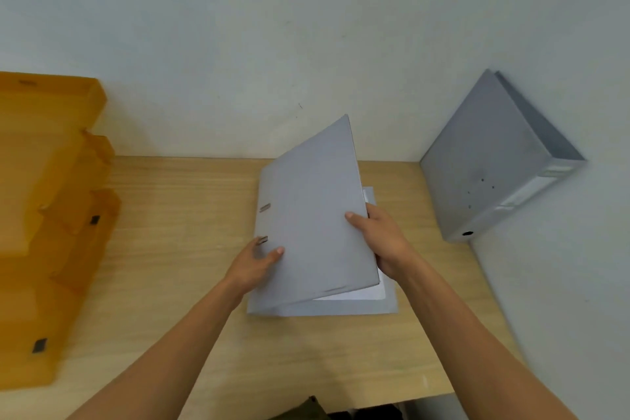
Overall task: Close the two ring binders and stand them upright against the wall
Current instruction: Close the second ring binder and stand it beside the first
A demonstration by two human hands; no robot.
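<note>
Your right hand (pixel 381 242) fingers clamp the half-lowered cover of the grey cardboard ring binder (pixel 313 215) mid-surface; left hand (pixel 255 262), fingers spread, steadies its spine side, which runs away from you.

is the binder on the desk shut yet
Not yet, it's partly open. The binder's front cover is raised at an angle, with white pages showing underneath; the right hand holds its free edge and the left hand steadies the spine side.
</note>
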